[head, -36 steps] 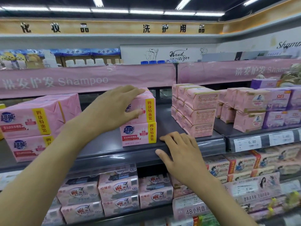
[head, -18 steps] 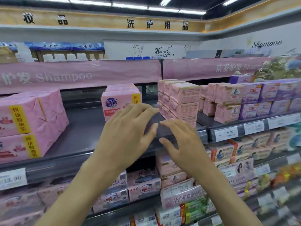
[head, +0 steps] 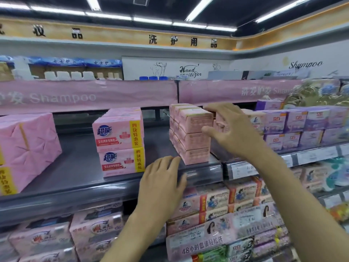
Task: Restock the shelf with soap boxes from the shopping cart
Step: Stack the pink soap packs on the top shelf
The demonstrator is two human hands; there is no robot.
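The grey shelf (head: 79,167) carries two pink soap boxes (head: 119,142), stacked one on the other, with blue logos and yellow side strips, upright near the middle of its front edge. At the shelf's right end peach-pink boxes (head: 192,137) stand three high in rows. At its left end lie larger pink wrapped packs (head: 28,148), two high.

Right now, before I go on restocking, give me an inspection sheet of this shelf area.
Surface: grey shelf, bare between stacks.
Job's things: two-high stack of pink soap boxes; taller, paler pink stack to its right; cart not in view.
Clutter: large pink packs far left; purple boxes right.
Grippers: left hand open at the shelf lip; right hand spread open at the paler stack's top box.
Cables: nothing seen.
Surroundings: pink Shampoo banner above; lower-shelf packs below.
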